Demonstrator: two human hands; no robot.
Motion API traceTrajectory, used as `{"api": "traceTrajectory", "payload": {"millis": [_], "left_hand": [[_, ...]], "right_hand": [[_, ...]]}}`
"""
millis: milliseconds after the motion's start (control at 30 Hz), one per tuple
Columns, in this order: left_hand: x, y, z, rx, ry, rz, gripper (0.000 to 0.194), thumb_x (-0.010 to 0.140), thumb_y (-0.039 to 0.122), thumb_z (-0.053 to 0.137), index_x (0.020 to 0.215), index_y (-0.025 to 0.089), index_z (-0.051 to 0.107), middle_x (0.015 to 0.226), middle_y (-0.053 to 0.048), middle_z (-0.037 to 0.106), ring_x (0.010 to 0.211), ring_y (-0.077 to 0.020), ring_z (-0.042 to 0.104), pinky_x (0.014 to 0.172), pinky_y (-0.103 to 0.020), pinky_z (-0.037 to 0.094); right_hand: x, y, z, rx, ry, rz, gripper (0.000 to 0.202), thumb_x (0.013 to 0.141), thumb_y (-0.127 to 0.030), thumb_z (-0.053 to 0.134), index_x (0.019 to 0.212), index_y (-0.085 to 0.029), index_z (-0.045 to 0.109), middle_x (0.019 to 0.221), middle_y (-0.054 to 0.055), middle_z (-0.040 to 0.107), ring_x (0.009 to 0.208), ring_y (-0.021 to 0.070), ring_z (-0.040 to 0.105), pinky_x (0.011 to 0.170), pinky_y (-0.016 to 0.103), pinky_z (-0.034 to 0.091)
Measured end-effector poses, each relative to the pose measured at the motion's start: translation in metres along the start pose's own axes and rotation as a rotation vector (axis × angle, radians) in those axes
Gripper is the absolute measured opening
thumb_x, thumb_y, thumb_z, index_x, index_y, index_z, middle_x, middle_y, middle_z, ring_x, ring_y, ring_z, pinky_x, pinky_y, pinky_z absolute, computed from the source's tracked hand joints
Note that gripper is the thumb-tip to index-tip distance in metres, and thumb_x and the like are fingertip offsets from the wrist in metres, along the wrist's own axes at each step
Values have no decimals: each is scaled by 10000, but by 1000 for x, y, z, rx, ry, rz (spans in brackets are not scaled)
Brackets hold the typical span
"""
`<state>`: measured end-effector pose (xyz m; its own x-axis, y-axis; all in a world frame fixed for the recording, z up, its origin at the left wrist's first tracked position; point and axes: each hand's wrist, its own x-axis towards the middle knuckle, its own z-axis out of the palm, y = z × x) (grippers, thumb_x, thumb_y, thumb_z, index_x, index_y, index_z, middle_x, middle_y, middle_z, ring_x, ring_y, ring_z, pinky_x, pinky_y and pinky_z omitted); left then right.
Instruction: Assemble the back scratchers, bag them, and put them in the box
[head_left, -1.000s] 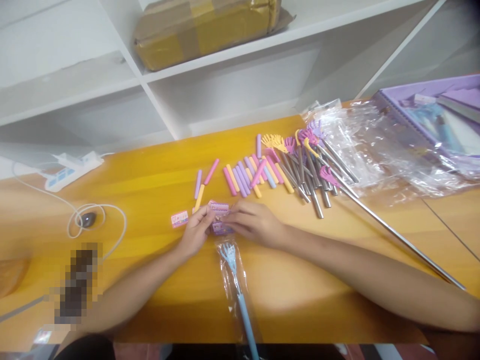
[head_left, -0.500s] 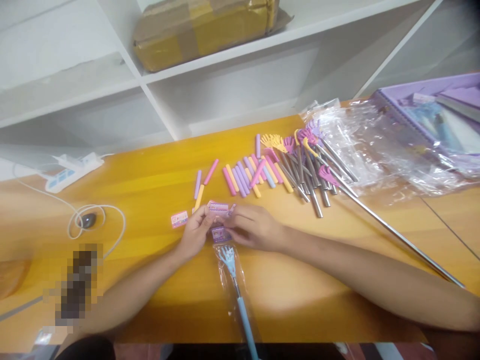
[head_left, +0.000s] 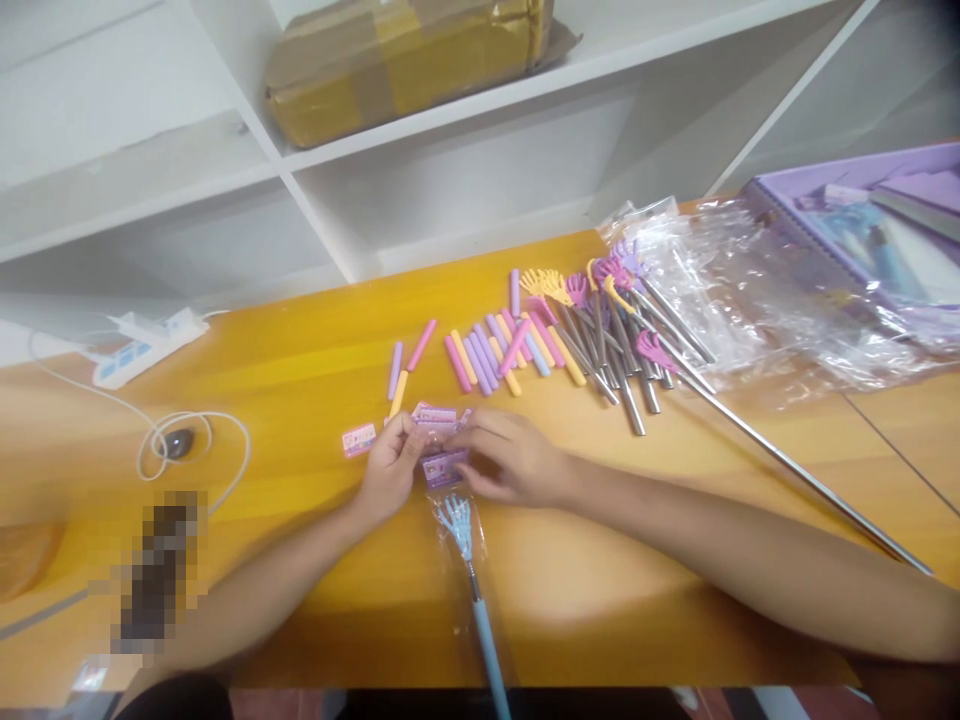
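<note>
A blue back scratcher lies in a clear plastic bag on the table, its hand-shaped head pointing away from me. A purple printed card shows at the bag's top end. My left hand pinches at the far edge of the bag, thumb against fingers. From the right, my right hand reaches over the same end with its fingers bent; its fingertips are partly hidden among the cards. Beyond the hands lie more printed cards, and a single card is left of my left hand.
Coloured handle sleeves lie past my hands. Metal back scratchers are piled to their right, one extended rod reaching toward me. Clear bags, a purple box, a power strip and a cable are around.
My right hand's thumb has shifted slightly downward, and more of the purple card shows. My left hand stays in nearly the same place.
</note>
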<state>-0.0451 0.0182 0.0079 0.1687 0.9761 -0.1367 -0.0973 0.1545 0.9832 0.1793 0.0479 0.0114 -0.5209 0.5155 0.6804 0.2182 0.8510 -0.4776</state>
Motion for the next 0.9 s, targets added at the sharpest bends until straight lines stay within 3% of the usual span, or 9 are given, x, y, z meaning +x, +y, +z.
{"api": "traceTrajectory", "payload": {"millis": [167,367,700,900], "left_hand": [[0,0,1,-14,13,1,421,967,585,696,857,235,490,881,-32,771,882,-233,754,838,-387,600],[1,2,2,-1,34,17,419,958,579,712,845,232,506,882,-27,770,872,-231,759,828,-384,605],[0,3,1,74,84,37,424,964,578,706,828,226,512,796,-6,719,781,-196,703,783,-335,572],[0,3,1,27,-8,16,425,981,589,673,849,237,475,832,-32,754,849,-225,731,794,-354,575]], "right_hand": [[0,-1,-1,0,39,26,88,955,-152,615,1032,-194,608,904,45,650,795,143,600,681,281,490],[-2,0,-3,45,21,92,174,968,-143,572,1129,-188,621,969,67,652,834,147,619,717,281,512],[-2,0,-4,99,-22,87,137,954,-140,561,1068,-201,608,919,56,615,810,153,586,703,287,484],[-3,0,0,283,66,360,220,986,-249,667,1169,-193,559,898,6,560,669,90,493,600,235,429]]}}
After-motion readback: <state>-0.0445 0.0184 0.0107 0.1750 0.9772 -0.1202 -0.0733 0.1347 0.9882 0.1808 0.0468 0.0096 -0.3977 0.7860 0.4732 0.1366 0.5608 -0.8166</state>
